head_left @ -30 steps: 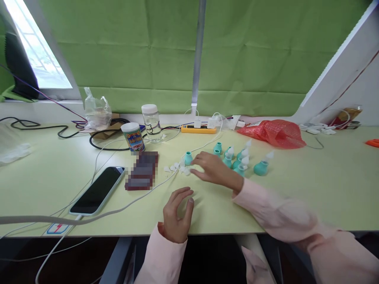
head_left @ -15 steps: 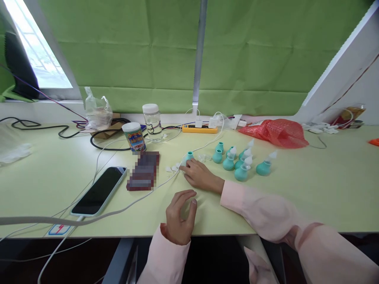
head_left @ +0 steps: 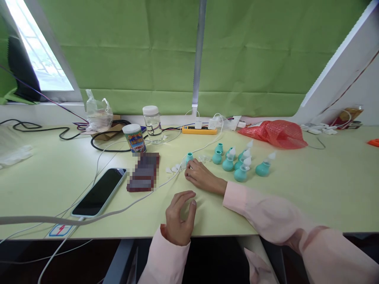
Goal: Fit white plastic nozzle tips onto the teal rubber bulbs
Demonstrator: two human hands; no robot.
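Observation:
My left hand rests on its side near the table's front edge, its fingers curved and apart with nothing between them. Farther in, my right hand lies low over the table with its fingertips bent down and close together; what they hold, if anything, is hidden. Just behind those fingertips stands a teal bulb, partly covered. Small white pieces lie left of my right hand, and clear pieces lie behind it. To the right are several teal bulbs, some bare, some with clear pointed tips.
A white cable crosses the table beside my right hand. At left lie a phone and a dark red blurred object. Behind stand a labelled tub, a jar, a power strip and a red bag.
My right hand has drawn back slightly to the right, and its fingers have bent inward. My left hand is nearly unchanged.

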